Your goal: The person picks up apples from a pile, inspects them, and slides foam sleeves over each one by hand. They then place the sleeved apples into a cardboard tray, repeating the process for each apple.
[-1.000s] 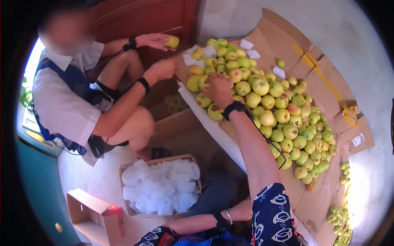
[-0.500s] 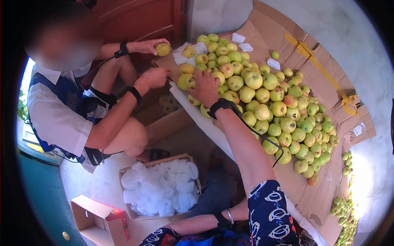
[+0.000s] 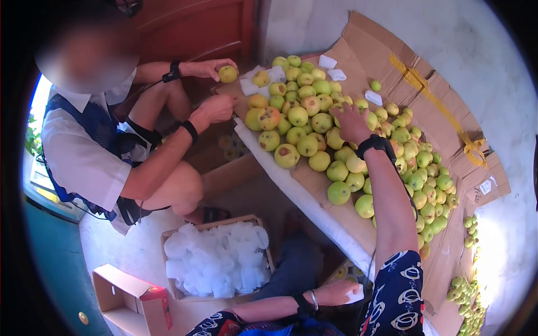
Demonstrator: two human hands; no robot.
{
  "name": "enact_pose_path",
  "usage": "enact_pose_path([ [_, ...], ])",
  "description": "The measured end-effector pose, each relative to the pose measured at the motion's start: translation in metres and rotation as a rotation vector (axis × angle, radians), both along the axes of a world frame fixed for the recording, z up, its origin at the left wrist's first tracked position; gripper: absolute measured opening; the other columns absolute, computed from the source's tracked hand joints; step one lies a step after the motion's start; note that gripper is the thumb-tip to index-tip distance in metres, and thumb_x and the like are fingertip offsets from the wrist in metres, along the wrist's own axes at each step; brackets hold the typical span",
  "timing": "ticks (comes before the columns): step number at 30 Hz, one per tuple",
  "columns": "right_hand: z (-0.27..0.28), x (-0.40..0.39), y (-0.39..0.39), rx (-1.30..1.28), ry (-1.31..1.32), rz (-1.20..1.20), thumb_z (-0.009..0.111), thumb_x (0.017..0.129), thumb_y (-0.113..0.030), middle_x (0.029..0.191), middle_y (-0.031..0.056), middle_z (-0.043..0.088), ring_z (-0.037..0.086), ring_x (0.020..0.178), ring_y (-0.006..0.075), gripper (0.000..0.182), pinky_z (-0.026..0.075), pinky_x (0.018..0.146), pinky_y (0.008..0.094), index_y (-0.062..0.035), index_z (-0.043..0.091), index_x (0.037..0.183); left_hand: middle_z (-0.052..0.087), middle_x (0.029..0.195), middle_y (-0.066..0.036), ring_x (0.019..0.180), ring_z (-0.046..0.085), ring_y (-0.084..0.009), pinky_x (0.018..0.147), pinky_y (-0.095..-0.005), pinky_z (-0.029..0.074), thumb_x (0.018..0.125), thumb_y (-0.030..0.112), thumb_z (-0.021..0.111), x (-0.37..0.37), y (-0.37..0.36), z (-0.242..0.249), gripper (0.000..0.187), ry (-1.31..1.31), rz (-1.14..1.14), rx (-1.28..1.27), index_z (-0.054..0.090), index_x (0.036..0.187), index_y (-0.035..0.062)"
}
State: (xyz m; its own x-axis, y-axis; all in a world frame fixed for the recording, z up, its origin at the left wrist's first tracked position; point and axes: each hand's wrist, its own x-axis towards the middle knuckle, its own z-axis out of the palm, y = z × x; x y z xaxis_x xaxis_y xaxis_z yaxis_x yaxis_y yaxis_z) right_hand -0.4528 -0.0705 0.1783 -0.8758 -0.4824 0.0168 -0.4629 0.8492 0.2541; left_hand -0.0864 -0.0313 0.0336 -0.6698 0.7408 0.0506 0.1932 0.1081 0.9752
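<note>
My right hand reaches over the pile of green and yellow apples on the cardboard-covered table, fingers spread on the fruit near the middle of the heap. Several apples near it have brown spots. Low in the view, my left hand is closed round a small piece of white foam netting, beside the patterned sleeve. Across at the left, a co-worker's hand holds one yellow-green apple. The co-worker's other hand is closed near the table corner.
An open box full of white foam nets stands on the floor, with an empty open carton to its left. Flattened cardboard with yellow tape lines the wall side. More green fruit lies at the far right.
My right hand has moved right across the pile from its left end, and some apples there have shifted. My left hand has come into view with the white netting.
</note>
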Motion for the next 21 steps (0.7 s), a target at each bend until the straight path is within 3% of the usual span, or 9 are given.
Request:
enact_pose_path([
  [5, 0.01, 0.0, 0.008, 0.007, -0.061, 0.003, 0.064, 0.065, -0.005, 0.125, 0.0098, 0.044, 0.045, 0.113, 0.0309, 0.066, 0.031, 0.094, 0.0573, -0.0209, 0.044, 0.126, 0.059, 0.091, -0.017, 0.087, 0.057, -0.0349, 0.074, -0.0412, 0.043, 0.079, 0.015, 0.051, -0.001, -0.002, 0.002, 0.022, -0.097, 0.032, 0.061, 0.052, 0.099, 0.0073],
  [7, 0.016, 0.001, 0.021, -0.557, 0.022, 0.109, 0.06, 0.073, -0.01, 0.11, 0.0105, 0.055, 0.055, 0.1, 0.0302, 0.049, 0.042, 0.088, 0.0458, -0.0165, 0.048, 0.12, 0.057, 0.09, -0.019, 0.088, 0.055, -0.0366, 0.075, -0.0412, 0.042, 0.075, 0.009, 0.051, -0.003, -0.003, 0.012, 0.021, -0.13, 0.035, 0.043, 0.05, 0.096, 0.0059],
  [8, 0.018, 0.001, 0.027, -0.557, 0.027, 0.115, 0.06, 0.073, -0.01, 0.11, 0.0105, 0.055, 0.055, 0.1, 0.0302, 0.049, 0.042, 0.088, 0.0458, -0.0165, 0.048, 0.12, 0.055, 0.089, -0.02, 0.09, 0.053, -0.0384, 0.077, -0.0412, 0.04, 0.071, 0.003, 0.05, -0.003, -0.005, 0.015, 0.022, -0.165, 0.037, 0.018, 0.047, 0.093, 0.0046],
  [10, 0.028, 0.01, 0.038, -1.339, -0.161, 0.208, 0.059, 0.078, -0.018, 0.106, 0.0136, 0.058, 0.058, 0.095, 0.0309, 0.04, 0.05, 0.076, 0.0348, -0.0084, 0.049, 0.115, 0.056, 0.089, -0.02, 0.089, 0.053, -0.0382, 0.077, -0.0415, 0.041, 0.071, 0.004, 0.05, -0.002, -0.006, 0.013, 0.021, -0.123, 0.048, 0.03, 0.047, 0.093, 0.0048],
  [11, 0.033, 0.018, 0.045, -1.334, -0.148, 0.207, 0.059, 0.078, -0.018, 0.106, 0.0136, 0.058, 0.058, 0.095, 0.0309, 0.04, 0.05, 0.076, 0.0348, -0.0084, 0.049, 0.115, 0.057, 0.089, -0.02, 0.089, 0.054, -0.0381, 0.076, -0.0418, 0.041, 0.072, 0.005, 0.05, -0.003, -0.005, 0.01, 0.021, -0.087, 0.05, 0.044, 0.048, 0.092, 0.005],
  [13, 0.043, 0.044, 0.065, -2.069, -0.934, 0.077, 0.055, 0.082, -0.027, 0.103, 0.0141, 0.058, 0.06, 0.092, 0.0296, 0.039, 0.052, 0.07, 0.0338, -0.002, 0.048, 0.112, 0.059, 0.091, -0.02, 0.089, 0.056, -0.0373, 0.075, -0.0421, 0.042, 0.071, 0.008, 0.052, -0.003, 0.002, -0.002, 0.022, -0.034, 0.07, -0.02, 0.05, 0.093, 0.0058],
  [17, 0.06, 0.119, 0.095, -2.273, -1.295, 0.127, 0.044, 0.086, -0.039, 0.104, 0.0143, 0.058, 0.061, 0.084, 0.0306, 0.047, 0.052, 0.064, 0.0313, -0.0016, 0.046, 0.115, 0.062, 0.09, -0.018, 0.086, 0.059, -0.0363, 0.074, -0.0425, 0.046, 0.071, 0.017, 0.056, -0.005, 0.003, 0.003, 0.026, 0.03, 0.094, -0.075, 0.055, 0.096, 0.0083],
  [19, 0.073, 0.168, 0.107, -2.415, -1.075, -0.01, 0.041, 0.086, -0.045, 0.101, 0.0193, 0.056, 0.059, 0.069, 0.0287, 0.055, 0.047, 0.054, 0.0281, -0.0011, 0.045, 0.117, 0.06, 0.092, -0.018, 0.089, 0.057, -0.0354, 0.077, -0.0414, 0.044, 0.071, 0.014, 0.055, -0.004, 0.007, 0.004, 0.024, 0.039, 0.073, -0.077, 0.052, 0.093, 0.0057],
  [21, 0.071, 0.204, 0.142, -2.261, -1.498, 0.254, 0.042, 0.083, -0.052, 0.095, 0.0236, 0.055, 0.052, 0.057, 0.0248, 0.063, 0.041, 0.048, 0.0267, -0.0001, 0.043, 0.118, 0.06, 0.092, -0.017, 0.088, 0.058, -0.0343, 0.076, -0.0404, 0.045, 0.069, 0.014, 0.057, -0.004, 0.01, 0.006, 0.026, 0.059, 0.054, -0.037, 0.053, 0.094, 0.0059],
])
